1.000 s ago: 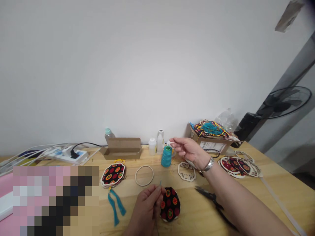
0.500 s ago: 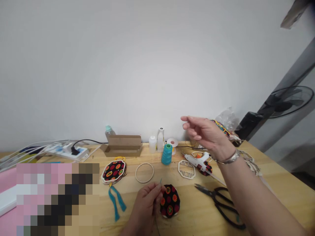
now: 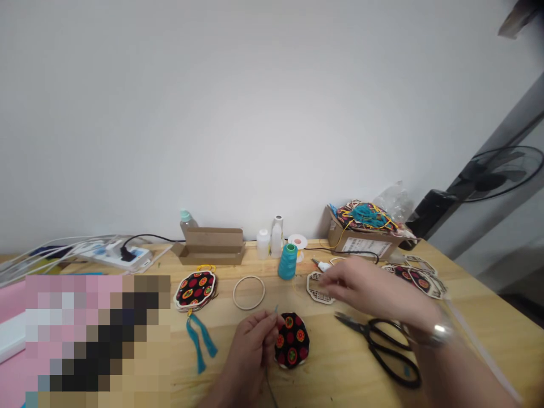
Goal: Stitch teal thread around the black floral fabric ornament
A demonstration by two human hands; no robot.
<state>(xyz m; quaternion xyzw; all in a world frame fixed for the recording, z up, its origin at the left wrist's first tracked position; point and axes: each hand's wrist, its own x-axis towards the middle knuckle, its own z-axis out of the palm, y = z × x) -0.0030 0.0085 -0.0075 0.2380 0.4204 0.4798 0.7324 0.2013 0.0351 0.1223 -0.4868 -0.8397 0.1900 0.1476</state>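
Observation:
My left hand (image 3: 254, 345) is pinched shut on a teal thread with a needle at the near table edge, touching a round black fabric piece with red and orange flowers (image 3: 292, 341). My right hand (image 3: 365, 290) is blurred by motion, low over the table between a wooden lattice frame (image 3: 318, 288) and black scissors (image 3: 385, 347); its fingers point left and I cannot tell whether it holds anything. A teal thread spool (image 3: 288, 261) stands behind.
A wooden ring (image 3: 249, 292) and a finished floral ornament with teal tassel (image 3: 195, 290) lie left. Behind: small bottles (image 3: 269, 242), an open cardboard box (image 3: 211, 251), a power strip (image 3: 114, 255), a box of ornaments (image 3: 364, 228). More floral pieces (image 3: 419, 277) lie right.
My right hand rose from the spool to up in the air, then came down and toward me, now low by the lattice frame. The left hand stayed on the fabric piece.

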